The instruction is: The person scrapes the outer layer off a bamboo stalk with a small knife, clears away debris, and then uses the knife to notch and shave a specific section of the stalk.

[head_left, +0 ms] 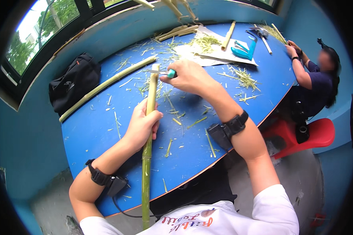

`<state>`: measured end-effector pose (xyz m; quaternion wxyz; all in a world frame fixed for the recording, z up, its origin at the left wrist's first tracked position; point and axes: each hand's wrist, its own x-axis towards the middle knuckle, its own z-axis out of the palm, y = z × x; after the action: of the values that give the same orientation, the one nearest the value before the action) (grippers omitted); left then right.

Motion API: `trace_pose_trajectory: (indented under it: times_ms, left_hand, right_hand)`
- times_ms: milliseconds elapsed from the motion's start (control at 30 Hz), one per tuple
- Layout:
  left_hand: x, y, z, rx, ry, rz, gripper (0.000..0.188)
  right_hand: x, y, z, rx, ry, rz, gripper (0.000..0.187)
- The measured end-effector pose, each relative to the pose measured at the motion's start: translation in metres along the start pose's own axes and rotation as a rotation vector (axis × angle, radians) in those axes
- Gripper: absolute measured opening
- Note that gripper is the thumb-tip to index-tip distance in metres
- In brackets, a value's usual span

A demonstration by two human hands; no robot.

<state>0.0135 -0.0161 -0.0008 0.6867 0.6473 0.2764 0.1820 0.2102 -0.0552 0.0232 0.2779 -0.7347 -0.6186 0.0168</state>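
Blue walls [29,137] and a dark-framed window [62,19] stand beyond the fingers, and a blue bench [96,135] spreads out beneath them. The left hand [144,117] has its fingers wrapped around a green bamboo pole [146,168], thumb laid across the front. The pole's paler end rises past those fingers, while its greener length runs down from them toward the person's white shirt [208,219]. Up at that pale end, the right hand [188,76] has its fingers closed on the teal handle of a knife [171,73]; the blade lies across the pole, pointing left.

To the left of both sets of fingers, a second bamboo pole [108,88] slants over the bench, with a black bag [75,82] on its far side. Beyond the right fingers are paper sheets [212,61] with shavings heaped on them, a teal object [245,51] whose kind is hard to tell, and a short bamboo piece [228,36]. More shavings [245,79] lie to the right of these fingers, and thin slivers dot the bench nearer the person. Well off to their right, another person [317,82] is at the bench's edge, near a red seat [315,133].
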Motion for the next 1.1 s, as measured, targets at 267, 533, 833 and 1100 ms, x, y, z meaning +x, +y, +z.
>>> trace_pose_trajectory:
  times_ms: [267, 533, 833, 1100]
  left_hand:
    - [-0.004, 0.000, 0.003, 0.016, -0.017, 0.018, 0.020]
    - [-0.007, 0.000, 0.005, 0.012, -0.051, 0.002, 0.019]
    - [-0.006, 0.002, 0.010, 0.013, -0.046, 0.033, 0.017]
    - [-0.003, -0.001, 0.008, 0.047, -0.089, 0.028, 0.017]
  right_hand:
    - [0.005, 0.006, 0.010, -0.059, -0.013, 0.006, 0.033]
    - [0.012, 0.029, 0.010, -0.098, 0.103, 0.088, 0.030]
    - [0.015, 0.018, 0.004, 0.257, 0.354, -0.094, 0.024]
    - [0.012, 0.015, 0.011, 0.363, 0.314, -0.182, 0.017]
